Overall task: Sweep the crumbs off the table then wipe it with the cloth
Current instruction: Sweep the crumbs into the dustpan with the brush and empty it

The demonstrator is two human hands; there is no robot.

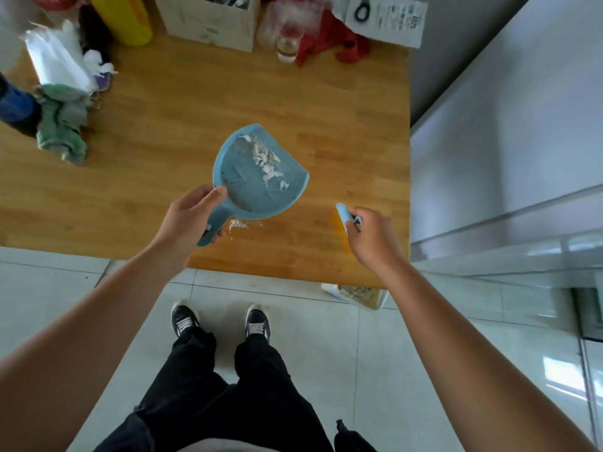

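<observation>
Table [146, 190]: wood, the far edge crowded. From the left along the back:
- white bag [55, 57]
- yellow can [127, 21]
- box [208, 24]
- glass [287, 44], upright
- red rag [329, 40], just beside the glass
- paper [391, 21], at the far right corner

Green-grey cloth [60, 132] is bunched at the left edge, just in front of the bag and well apart from both hands. A grey cabinet [505, 125] runs close along the table's right side. On the floor a tub [357, 295] of pale scraps sits half under the near right corner. Nothing lies between the hands and the middle of the table.

Dustpan [248, 181]: blue, held over mid-table, mouth pointing far-right, handle toward the near-left. Crumbs [266, 158] are heaped inside it, toward the mouth. Loose bits [238, 225] lie on the wood just below the pan's near rim, beside the handle.

Left hand [186, 220]: fingers wrapped round the dustpan handle, thumb up against the pan's back wall. Forearm reaches in from the lower left.

Right hand [372, 236]: near the right edge, back of the hand up, fingers curled tight on a small blue brush [343, 213] whose end pokes out to the left. An orange part shows beneath it, too blurred to make out.
</observation>
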